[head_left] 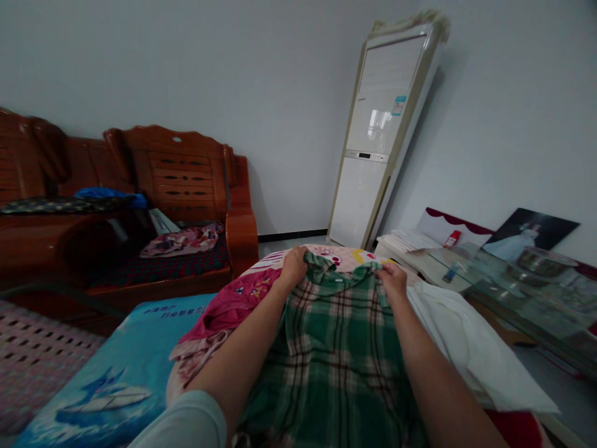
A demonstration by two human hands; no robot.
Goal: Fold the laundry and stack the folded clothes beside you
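Note:
A green plaid shirt (pixel 342 354) lies spread in front of me, its collar at the far end and its body running toward me. My left hand (pixel 295 266) pinches the left side of the collar. On the other side, my right hand (pixel 392 281) grips the right end of the collar. To the left of the shirt is a crumpled magenta garment (pixel 233 305) with a printed motif. White cloth (pixel 466 336) lies to the right. A patterned cover (pixel 268 260) shows beneath and beyond the clothes.
A blue printed box or board (pixel 116 373) and a woven pink seat (pixel 41 361) are at the left. Behind stands a carved wooden sofa (pixel 181 174) with cloths on it. A tall air conditioner (pixel 364 186) leans in view; a glass table (pixel 527 305) holds a metal bowl (pixel 545 261).

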